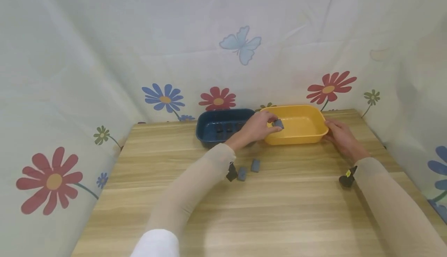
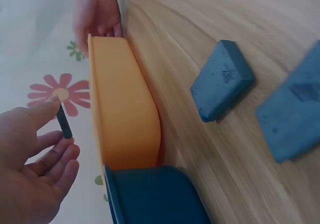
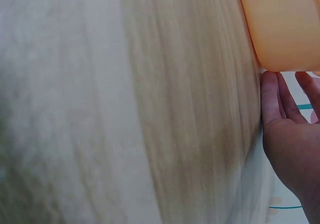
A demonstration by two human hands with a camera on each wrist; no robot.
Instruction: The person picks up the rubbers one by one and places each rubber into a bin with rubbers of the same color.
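Observation:
My left hand [image 1: 257,126] pinches a small flat blue-grey block [image 1: 278,123] between thumb and fingertips, over the left part of the yellow tub [image 1: 296,140]. In the left wrist view this block [image 2: 64,121] shows edge-on. My right hand [image 1: 342,137] holds the tub's right end, thumb at the rim and fingers against the outer wall; in the right wrist view those fingers [image 3: 271,96] touch its end. Two similar blocks, one nearer [image 1: 242,173] and one farther [image 1: 255,165], lie on the table below the left wrist.
A dark blue tub [image 1: 200,131] stands left of the yellow one, with several dark pieces [image 1: 229,127] inside; my left hand partly hides it. Both stand at the back of the wood-grain table [image 1: 279,210], before a flower-printed cloth [image 1: 174,36].

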